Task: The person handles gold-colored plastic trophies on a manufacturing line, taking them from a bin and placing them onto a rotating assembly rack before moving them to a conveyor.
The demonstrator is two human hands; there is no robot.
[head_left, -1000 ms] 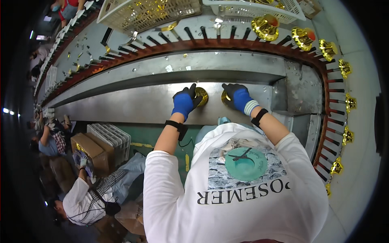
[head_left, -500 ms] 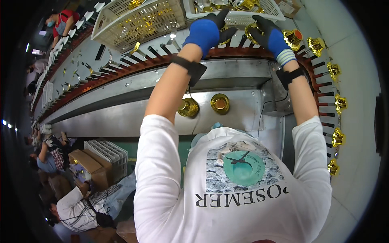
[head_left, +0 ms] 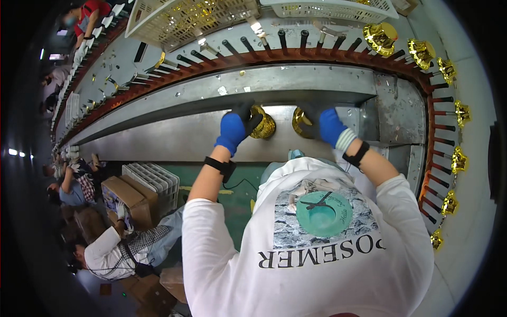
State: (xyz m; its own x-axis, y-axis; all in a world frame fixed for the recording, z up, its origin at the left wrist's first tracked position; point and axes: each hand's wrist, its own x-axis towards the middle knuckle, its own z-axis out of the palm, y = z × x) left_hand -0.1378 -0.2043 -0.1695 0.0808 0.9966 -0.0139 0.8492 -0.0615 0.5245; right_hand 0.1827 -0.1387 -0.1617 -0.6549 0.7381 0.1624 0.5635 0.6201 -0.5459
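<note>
Both my hands wear dark gloves with blue cuffs and reach down to the metal ledge (head_left: 195, 129) in front of me. My left hand (head_left: 242, 122) is closed on the left side of a shiny gold bell-shaped piece (head_left: 262, 126). On the right, my right hand (head_left: 318, 120) grips a second gold piece (head_left: 300, 122), its fingers slightly blurred and covering most of that piece. The two pieces stand a short way apart. Beyond, a gold flared piece (head_left: 380, 39) with an orange spot sits up at the conveyor.
A curved conveyor (head_left: 285, 57) with black-tipped pegs runs behind the ledge and bends down my right side, carrying several gold pieces (head_left: 460, 160). Two cream crates (head_left: 174, 34) (head_left: 327, 9) stand behind it. People work at far left, near cardboard boxes (head_left: 127, 198).
Both my hands have come down from the conveyor to the two gold pieces on the ledge and taken hold of them. The pieces on the conveyor have moved along, rightward and toward me.
</note>
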